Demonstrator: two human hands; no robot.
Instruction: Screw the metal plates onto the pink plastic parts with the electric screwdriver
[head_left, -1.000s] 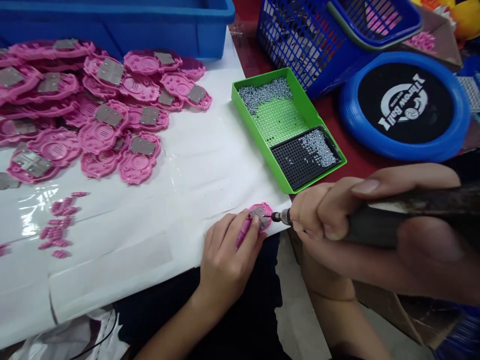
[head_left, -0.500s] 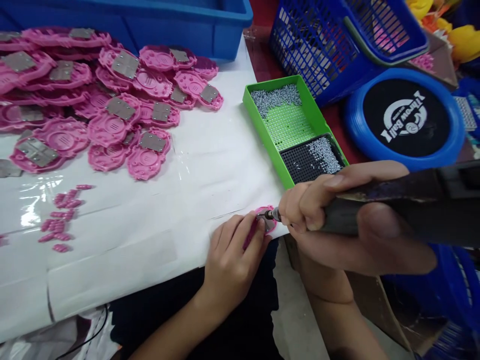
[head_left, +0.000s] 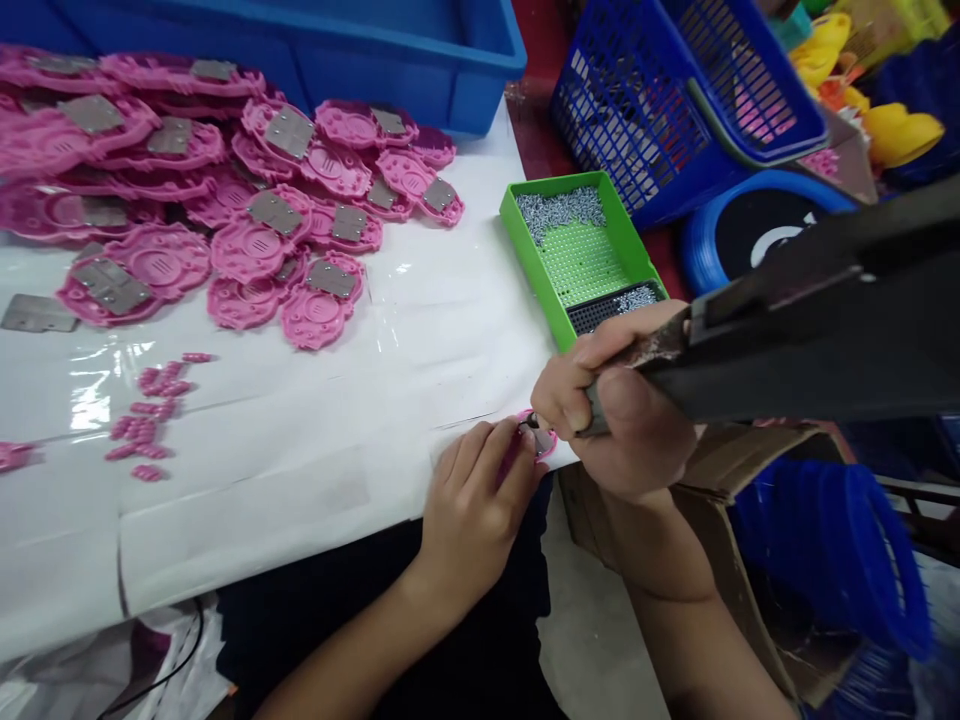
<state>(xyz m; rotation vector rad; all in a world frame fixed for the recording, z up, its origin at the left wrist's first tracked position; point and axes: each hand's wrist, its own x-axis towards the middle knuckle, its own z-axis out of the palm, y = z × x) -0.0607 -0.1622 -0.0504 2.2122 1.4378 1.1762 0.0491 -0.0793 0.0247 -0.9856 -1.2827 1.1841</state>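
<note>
At the table's front edge, my left hand [head_left: 476, 500] is closed on a pink plastic shell [head_left: 550, 448] with a grey metal plate on it, pressing it down. My right hand [head_left: 619, 410] is wrapped around a dark power screwdriver [head_left: 810, 330], which reaches in from the right. Its tip touches the shell's metal plate, close to my left fingertips; the screw itself is too small to make out. Behind my right hand lies a green tray [head_left: 544, 285] of small silver screws [head_left: 559, 212], with a black perforated section partly hidden by the hand.
Pink shells with metal plates [head_left: 274, 215] are heaped at the back left, before a blue bin [head_left: 375, 65]. Small pink pieces [head_left: 146, 430] and a loose metal plate [head_left: 37, 313] lie left. A blue basket [head_left: 637, 120] stands back right; a cardboard box [head_left: 739, 560] sits below.
The screwdriver's rear end has swung upward in view, and my right hand has come closer to the shell. My left hand keeps its hold. The whole view has shifted slightly.
</note>
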